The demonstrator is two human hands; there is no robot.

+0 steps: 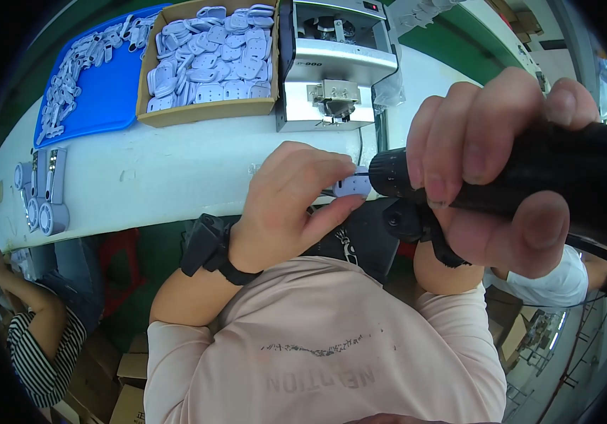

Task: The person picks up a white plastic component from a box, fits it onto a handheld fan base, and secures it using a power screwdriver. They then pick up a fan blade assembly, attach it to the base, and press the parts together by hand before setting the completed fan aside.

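Note:
My left hand (pixel 282 201) pinches a small white plastic casing (pixel 351 186) between thumb and fingers, just over the near edge of the table. Wrapped round a thick black electric screwdriver (pixel 579 169) is my right hand (pixel 487 155), close to the camera. The tool lies nearly level, its ribbed collar pointing left. Its thin bit reaches the casing's upper side; whether it sits in a hole or on a screw is too small to tell. A black strap device sits on each wrist.
Beyond my hands stand a cardboard box (pixel 211 116) heaped with white casings, a blue tray (pixel 102 120) of small white parts, and a silver-black machine (pixel 335 63). Several white-grey devices (pixel 52 218) lie at the table's left end. Other people sit at left and right.

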